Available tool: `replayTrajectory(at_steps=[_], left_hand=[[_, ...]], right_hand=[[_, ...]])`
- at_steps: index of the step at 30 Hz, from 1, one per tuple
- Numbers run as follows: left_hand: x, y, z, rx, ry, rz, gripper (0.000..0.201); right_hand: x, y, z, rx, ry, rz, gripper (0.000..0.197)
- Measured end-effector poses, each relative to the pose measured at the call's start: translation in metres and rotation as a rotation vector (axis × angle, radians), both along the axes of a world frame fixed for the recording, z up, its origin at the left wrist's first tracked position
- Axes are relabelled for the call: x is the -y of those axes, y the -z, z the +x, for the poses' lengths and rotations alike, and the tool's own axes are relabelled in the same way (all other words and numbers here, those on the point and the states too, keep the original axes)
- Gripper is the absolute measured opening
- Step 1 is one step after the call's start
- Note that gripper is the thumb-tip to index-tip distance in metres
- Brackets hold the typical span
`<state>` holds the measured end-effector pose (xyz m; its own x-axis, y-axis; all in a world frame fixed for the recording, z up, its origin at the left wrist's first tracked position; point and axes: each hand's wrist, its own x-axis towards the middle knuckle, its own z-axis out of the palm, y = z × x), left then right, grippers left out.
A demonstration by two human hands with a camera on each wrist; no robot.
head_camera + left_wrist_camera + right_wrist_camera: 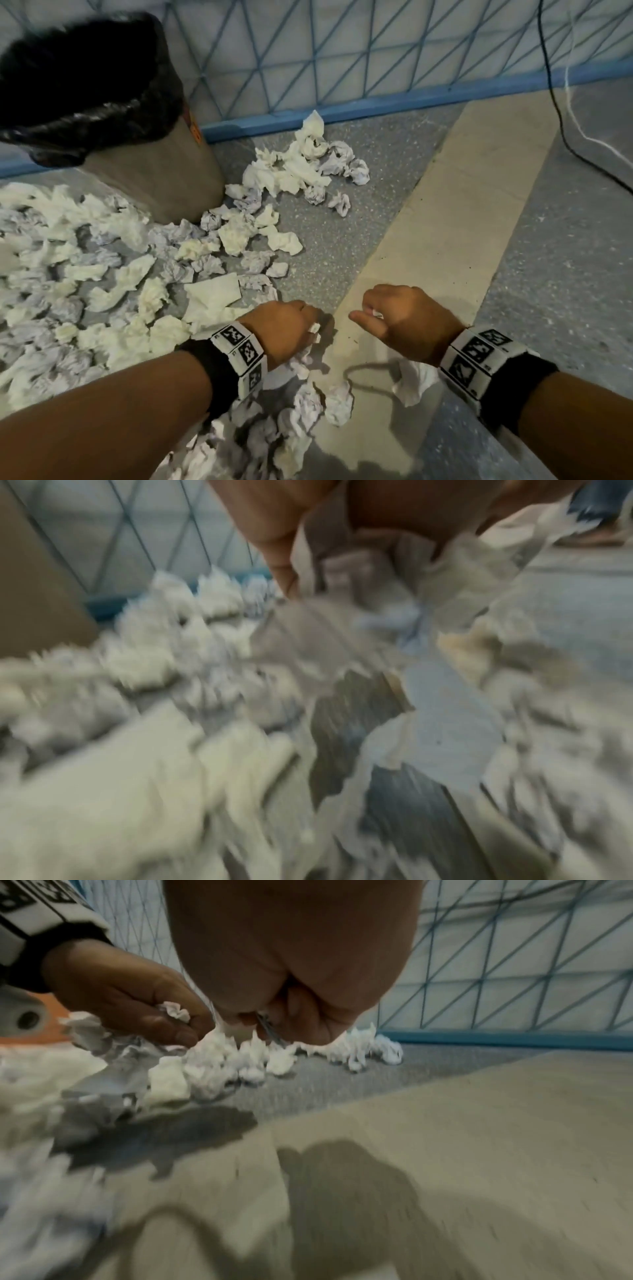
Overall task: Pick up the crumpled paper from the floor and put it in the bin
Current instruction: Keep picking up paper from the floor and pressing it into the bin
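Observation:
Crumpled white paper (102, 274) litters the grey floor, heaped at the left and around the foot of the bin (154, 171), which has a black liner (85, 113) and stands at the upper left. My left hand (308, 329) is low at the heap's right edge and grips a wad of crumpled paper (113, 1047), with a scrap poking out between its fingers (174, 1012). The left wrist view is blurred and shows paper (359, 593) under the fingers. My right hand (370, 313) hovers over the beige strip with fingers curled, a small white scrap (376, 312) showing inside the curl.
A blue lattice barrier (376, 51) runs along the back behind the bin. A black cable (561, 130) and a white cord (582, 130) trail down at the right. A beige floor strip (445, 222) crosses diagonally. Another paper wad (414, 380) lies under my right wrist.

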<state>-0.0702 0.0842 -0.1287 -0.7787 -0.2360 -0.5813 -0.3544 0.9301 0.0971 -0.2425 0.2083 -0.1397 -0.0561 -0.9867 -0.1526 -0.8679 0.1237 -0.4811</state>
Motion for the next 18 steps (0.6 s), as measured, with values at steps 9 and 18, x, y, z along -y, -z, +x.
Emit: replayTrajectory(at_steps=[9, 18], left_hand=[[0.130, -0.192, 0.026, -0.445, -0.116, -0.201, 0.037], [0.295, -0.245, 0.073, -0.718, -0.448, -0.343, 0.026]], right_hand=[[0.097, -0.128, 0.023, -0.001, -0.030, -0.152, 0.035], [0.266, -0.220, 0.097, -0.053, 0.178, -0.293, 0.023]])
